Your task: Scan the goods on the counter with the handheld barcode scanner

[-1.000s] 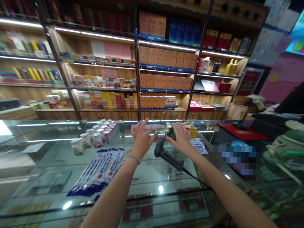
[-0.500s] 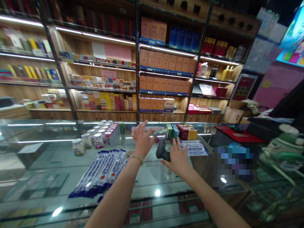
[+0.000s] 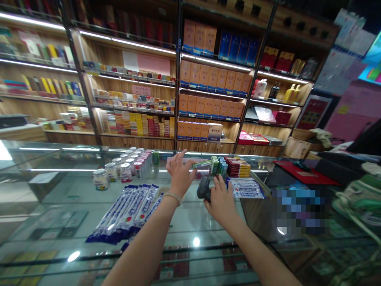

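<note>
My left hand (image 3: 180, 174) is over the glass counter (image 3: 181, 232), thumb and fingertips pinched on a small slim green-and-white pack (image 3: 203, 164); its wording is too small to read. A black handheld barcode scanner (image 3: 203, 188) lies between my hands. My right hand (image 3: 222, 198) is at its handle, thumb below and fingers curving over the far side; the palm side is hidden. Just beyond stand small green tubs (image 3: 214, 166) and a stack of red and yellow packs (image 3: 238, 167). Blue-and-white long packets (image 3: 247, 187) lie right of my right hand.
More long blue-and-white packets (image 3: 131, 210) lie left of my left forearm. Several lidded jars (image 3: 101, 179) stand in rows behind them. A red mat (image 3: 306, 173) and a green-and-white bag (image 3: 360, 198) are at the right. Shelves of boxes (image 3: 208, 75) line the back wall.
My right hand has closed in around the scanner's handle, its fingers less spread. My left hand keeps the green pack in nearly the same place. The whole view has shifted slightly.
</note>
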The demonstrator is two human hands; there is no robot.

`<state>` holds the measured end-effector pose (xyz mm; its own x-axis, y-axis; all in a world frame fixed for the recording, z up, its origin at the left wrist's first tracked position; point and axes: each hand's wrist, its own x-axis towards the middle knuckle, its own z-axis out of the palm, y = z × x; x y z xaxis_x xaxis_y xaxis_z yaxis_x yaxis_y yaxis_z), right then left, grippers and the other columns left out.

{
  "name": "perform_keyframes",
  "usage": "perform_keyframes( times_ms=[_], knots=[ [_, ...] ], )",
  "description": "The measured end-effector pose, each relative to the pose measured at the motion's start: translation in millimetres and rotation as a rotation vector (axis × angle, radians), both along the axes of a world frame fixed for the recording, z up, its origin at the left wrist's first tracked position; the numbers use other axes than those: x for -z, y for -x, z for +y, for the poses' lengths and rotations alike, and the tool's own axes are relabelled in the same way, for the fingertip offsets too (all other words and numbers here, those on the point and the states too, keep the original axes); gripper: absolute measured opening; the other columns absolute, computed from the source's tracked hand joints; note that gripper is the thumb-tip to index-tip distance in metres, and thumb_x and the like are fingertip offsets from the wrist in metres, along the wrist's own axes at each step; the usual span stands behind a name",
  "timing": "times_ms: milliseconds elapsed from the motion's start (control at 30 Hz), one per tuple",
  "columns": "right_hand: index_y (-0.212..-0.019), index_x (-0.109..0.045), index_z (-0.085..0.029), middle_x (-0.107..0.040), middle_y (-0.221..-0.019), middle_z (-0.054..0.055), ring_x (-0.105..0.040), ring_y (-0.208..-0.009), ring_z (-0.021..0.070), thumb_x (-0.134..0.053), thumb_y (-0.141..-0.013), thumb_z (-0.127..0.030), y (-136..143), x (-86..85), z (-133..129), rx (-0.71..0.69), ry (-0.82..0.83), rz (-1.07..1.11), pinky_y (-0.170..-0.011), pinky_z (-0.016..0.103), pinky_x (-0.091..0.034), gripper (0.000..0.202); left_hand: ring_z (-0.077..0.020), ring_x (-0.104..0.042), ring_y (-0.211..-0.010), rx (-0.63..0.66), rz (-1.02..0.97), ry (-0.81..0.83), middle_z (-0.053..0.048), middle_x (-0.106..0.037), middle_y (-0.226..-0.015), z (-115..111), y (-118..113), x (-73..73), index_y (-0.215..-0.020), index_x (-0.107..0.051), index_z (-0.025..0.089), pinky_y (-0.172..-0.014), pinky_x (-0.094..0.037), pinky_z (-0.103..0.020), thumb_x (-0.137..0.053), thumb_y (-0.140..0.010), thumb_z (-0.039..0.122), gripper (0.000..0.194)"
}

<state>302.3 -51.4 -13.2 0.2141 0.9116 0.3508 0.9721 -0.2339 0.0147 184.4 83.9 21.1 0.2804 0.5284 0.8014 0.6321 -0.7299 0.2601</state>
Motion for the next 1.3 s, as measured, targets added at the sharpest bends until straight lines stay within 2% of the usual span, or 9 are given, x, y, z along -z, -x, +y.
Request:
perform_keyframes(
  times_ms=[267,433,533,600,700,767,833,1167,1300],
  knots=[
    [-0.116,-0.069,-0.011,-0.048,-0.154,0.021,-0.030,-0.151,0.0374,-0.063,-0.084,-0.031,-9,8.3,3,-0.045,-0.121,0.103,-0.121,0.060,-0.027,0.038,-0.0346,-0.040,-0.141,-0.011,-0.034,0.018,-0.006,-0.048,-0.154,3,1,1.9,-0.099,-0.076,0.030,-0.119,-0.026,-0.060,-0.076,-0.080,0.027,0.019],
    [-0.108,-0.071,-0.016,-0.053,-0.151,0.015,-0.045,-0.143,0.0319,-0.061,-0.082,-0.030,-22,2.0,-3,-0.104,-0.290,0.354,-0.118,0.047,-0.040,0.032,-0.0354,-0.037,-0.143,-0.033,-0.058,0.047,-0.007,-0.045,-0.154,4,3,1.2,-0.100,-0.076,0.030,-0.119,-0.026,-0.062,-0.074,-0.082,0.027,0.019],
    [-0.111,-0.067,-0.021,-0.057,-0.146,0.012,-0.062,-0.125,0.0278,-0.058,-0.080,-0.034,-25,-7.0,-10,-0.219,-0.364,0.641,-0.098,0.041,-0.057,0.035,-0.0349,-0.036,-0.145,-0.050,-0.088,0.056,-0.008,-0.045,-0.154,4,3,2.0,-0.100,-0.076,0.031,-0.119,-0.025,-0.062,-0.073,-0.083,0.028,0.018],
    [-0.113,-0.064,-0.021,-0.066,-0.130,0.011,-0.073,-0.097,0.0240,-0.057,-0.080,-0.040,-23,-13.2,-15,-0.275,-0.347,0.891,-0.071,0.035,-0.062,0.038,-0.0340,-0.036,-0.145,-0.056,-0.102,0.054,-0.008,-0.045,-0.153,4,3,3.0,-0.101,-0.076,0.031,-0.119,-0.025,-0.062,-0.073,-0.083,0.027,0.018],
    [-0.107,-0.059,-0.020,-0.072,-0.082,0.003,-0.064,-0.049,0.0155,-0.057,-0.080,-0.050,-19,-19.7,-21,-0.290,-0.238,1.214,-0.042,0.026,-0.050,0.041,-0.0336,-0.037,-0.145,-0.057,-0.110,0.043,-0.008,-0.044,-0.153,4,3,4.4,-0.102,-0.076,0.031,-0.119,-0.025,-0.061,-0.074,-0.082,0.027,0.020],
    [-0.100,-0.056,-0.020,-0.062,-0.055,-0.005,-0.055,-0.037,0.0140,-0.060,-0.077,-0.057,-16,-21.3,-24,-0.295,-0.181,1.308,-0.038,0.024,-0.044,0.044,-0.0333,-0.037,-0.145,-0.058,-0.113,0.038,-0.008,-0.044,-0.153,5,3,5.0,-0.103,-0.075,0.032,-0.119,-0.025,-0.061,-0.074,-0.082,0.027,0.021],
    [-0.095,-0.055,-0.021,-0.055,-0.042,-0.008,-0.054,-0.034,0.0146,-0.062,-0.076,-0.062,-14,-20.7,-25,-0.291,-0.163,1.347,-0.038,0.023,-0.043,0.045,-0.0330,-0.037,-0.145,-0.060,-0.117,0.038,-0.008,-0.044,-0.153,5,3,5.2,-0.103,-0.076,0.032,-0.119,-0.025,-0.061,-0.074,-0.083,0.027,0.021],
    [-0.079,-0.056,-0.022,-0.054,-0.043,-0.007,-0.053,-0.033,0.0142,-0.069,-0.069,-0.062,-13,-20.9,-23,-0.202,-0.236,1.290,-0.036,0.023,-0.041,0.043,-0.0353,-0.038,-0.143,-0.058,-0.122,0.036,-0.010,-0.044,-0.151,9,1,7.6,-0.100,-0.076,0.027,-0.120,-0.024,-0.061,-0.071,-0.084,0.030,0.017],
    [-0.082,-0.059,-0.022,-0.056,-0.047,-0.006,-0.053,-0.034,0.0132,-0.069,-0.070,-0.060,-15,-18.1,-21,-0.189,-0.279,1.273,-0.036,0.024,-0.043,0.041,-0.0337,-0.037,-0.143,-0.060,-0.115,0.035,-0.008,-0.044,-0.151,8,2,6.7,-0.102,-0.075,0.031,-0.120,-0.025,-0.060,-0.073,-0.083,0.029,0.019]
  ],
)
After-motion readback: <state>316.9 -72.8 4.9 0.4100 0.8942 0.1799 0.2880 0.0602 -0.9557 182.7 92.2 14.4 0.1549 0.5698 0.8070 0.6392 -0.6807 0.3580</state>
